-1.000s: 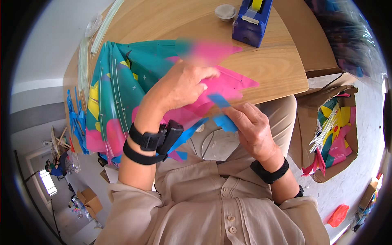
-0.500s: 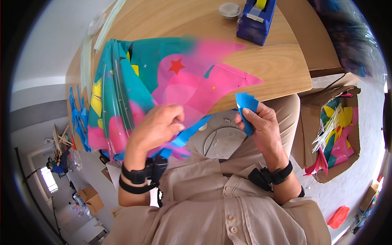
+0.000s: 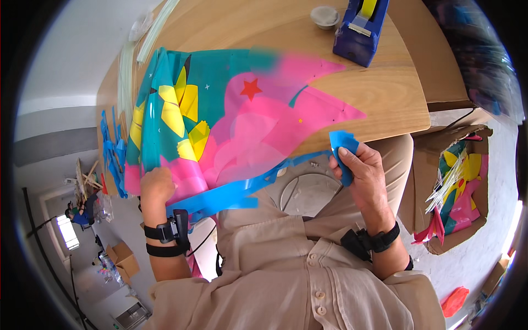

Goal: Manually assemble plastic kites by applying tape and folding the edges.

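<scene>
Altogether, two hands attend one printed sheet (image 3: 258,129) of teal, pink and yellow, lying on one desk (image 3: 385,110), with one tape dispenser (image 3: 352,48) and one small bowl (image 3: 324,22) beyond it. The left hand (image 3: 158,188) is at the sheet's near left corner, fingers hidden, so whether it grips cannot be told. The right hand (image 3: 364,175), just beside the sheet's right side, pinches a folded blue strip (image 3: 341,141); blue ribbon (image 3: 236,190) trails along the near edge.
</scene>
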A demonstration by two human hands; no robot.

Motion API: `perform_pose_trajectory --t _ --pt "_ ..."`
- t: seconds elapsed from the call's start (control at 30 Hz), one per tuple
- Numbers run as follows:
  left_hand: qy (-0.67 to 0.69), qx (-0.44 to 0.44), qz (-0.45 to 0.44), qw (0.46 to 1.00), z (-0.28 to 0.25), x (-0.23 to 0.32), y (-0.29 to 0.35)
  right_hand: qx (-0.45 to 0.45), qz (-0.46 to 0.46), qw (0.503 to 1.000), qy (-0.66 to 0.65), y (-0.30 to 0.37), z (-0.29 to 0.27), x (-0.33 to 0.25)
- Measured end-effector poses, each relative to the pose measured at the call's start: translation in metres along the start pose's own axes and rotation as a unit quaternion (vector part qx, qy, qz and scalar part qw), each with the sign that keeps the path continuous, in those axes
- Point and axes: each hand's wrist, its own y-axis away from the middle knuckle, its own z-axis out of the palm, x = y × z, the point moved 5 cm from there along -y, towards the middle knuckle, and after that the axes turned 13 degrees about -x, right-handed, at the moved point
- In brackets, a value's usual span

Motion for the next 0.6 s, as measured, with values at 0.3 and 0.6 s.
perform_pose_trajectory --t 0.3,0.6 --pt "0.482 0.180 0.502 0.695 -0.096 0.208 0.023 0.011 -0.030 0.996 0.085 -0.017 0.020 -0.010" --pt "0.585 0.074 0.492 0.641 -0.125 0.237 0.000 0.021 -0.072 0.993 0.088 -0.037 0.015 -0.031"
